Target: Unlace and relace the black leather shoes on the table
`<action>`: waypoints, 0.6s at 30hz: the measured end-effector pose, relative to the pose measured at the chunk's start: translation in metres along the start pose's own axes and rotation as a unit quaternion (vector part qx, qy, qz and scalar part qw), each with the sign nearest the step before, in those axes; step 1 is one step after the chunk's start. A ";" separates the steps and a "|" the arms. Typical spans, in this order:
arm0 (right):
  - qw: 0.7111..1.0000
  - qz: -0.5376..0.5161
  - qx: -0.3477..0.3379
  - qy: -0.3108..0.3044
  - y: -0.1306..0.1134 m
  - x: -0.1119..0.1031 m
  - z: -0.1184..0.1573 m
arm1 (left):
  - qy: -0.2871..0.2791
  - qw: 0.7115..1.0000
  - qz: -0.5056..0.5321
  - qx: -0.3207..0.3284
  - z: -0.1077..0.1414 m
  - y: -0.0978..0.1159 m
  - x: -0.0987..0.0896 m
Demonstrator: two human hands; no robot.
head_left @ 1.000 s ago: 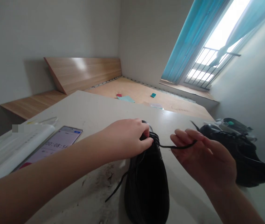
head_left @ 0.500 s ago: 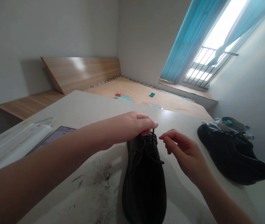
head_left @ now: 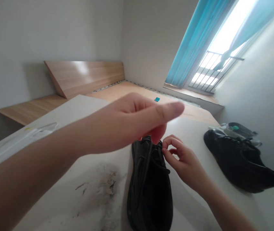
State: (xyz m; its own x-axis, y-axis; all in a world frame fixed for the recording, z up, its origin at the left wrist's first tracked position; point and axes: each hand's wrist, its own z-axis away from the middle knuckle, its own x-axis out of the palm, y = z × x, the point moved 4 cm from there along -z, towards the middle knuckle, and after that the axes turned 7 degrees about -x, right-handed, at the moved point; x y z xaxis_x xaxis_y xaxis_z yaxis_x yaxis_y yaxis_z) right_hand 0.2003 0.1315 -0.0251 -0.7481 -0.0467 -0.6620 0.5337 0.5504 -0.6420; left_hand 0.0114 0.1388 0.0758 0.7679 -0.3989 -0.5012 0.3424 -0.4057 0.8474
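Observation:
A black lace-up shoe [head_left: 151,192] stands on the white table [head_left: 98,186], its heel end toward me and its front part hidden behind my left hand [head_left: 139,120]. That hand is raised above the laces with the thumb stretched out to the right and the other fingers curled; whether it holds a lace cannot be made out. At the shoe's right side, my right hand [head_left: 177,152] has thumb and forefinger pinched together by the black lace [head_left: 159,163]. The fingertips touch the lace area.
A second black shoe [head_left: 240,160] lies at the right, with a clear plastic package [head_left: 240,130] behind it. White plastic wrapping [head_left: 13,146] is at the left. Beyond the table are a wooden board [head_left: 86,77] and a small teal item [head_left: 157,99].
My left hand has risen toward the camera and to the right, away from the lace it pinched. My right hand has moved left to the shoe's laces, its fingertips closing.

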 end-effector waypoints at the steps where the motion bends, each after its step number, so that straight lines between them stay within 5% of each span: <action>1: 0.997 0.071 -0.044 -0.003 -0.004 -0.002 -0.001 | -0.012 0.999 -0.041 -0.012 -0.002 -0.005 0.005; 3: 0.959 0.242 -0.147 0.001 -0.014 -0.008 -0.003 | -0.026 0.990 -0.134 -0.022 -0.007 -0.016 0.014; 5: 0.893 0.386 -0.234 0.001 -0.023 -0.012 -0.004 | -0.025 0.975 -0.218 -0.036 -0.011 -0.029 0.023; 7: 0.836 0.465 -0.289 -0.013 -0.030 -0.014 -0.007 | -0.030 0.960 -0.274 -0.048 -0.014 -0.041 0.029; 10: 0.803 0.503 -0.319 -0.025 -0.039 -0.016 -0.017 | -0.041 0.949 -0.307 -0.065 -0.015 -0.050 0.035; 14: 0.831 0.464 -0.305 -0.026 -0.049 -0.012 -0.036 | -0.057 0.940 -0.324 -0.087 -0.015 -0.053 0.039; 18: 0.974 0.174 -0.138 -0.048 -0.044 -0.009 -0.052 | -0.082 0.940 -0.314 -0.105 -0.015 -0.052 0.039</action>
State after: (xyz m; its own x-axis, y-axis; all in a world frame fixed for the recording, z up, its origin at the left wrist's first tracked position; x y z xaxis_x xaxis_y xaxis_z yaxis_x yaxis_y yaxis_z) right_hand 0.1627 0.1514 0.0289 -0.4926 0.1127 -0.8629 0.6123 0.7495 -0.2517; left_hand 0.0321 0.1569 0.0152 0.2902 -0.2634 -0.9200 0.8129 -0.4395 0.3822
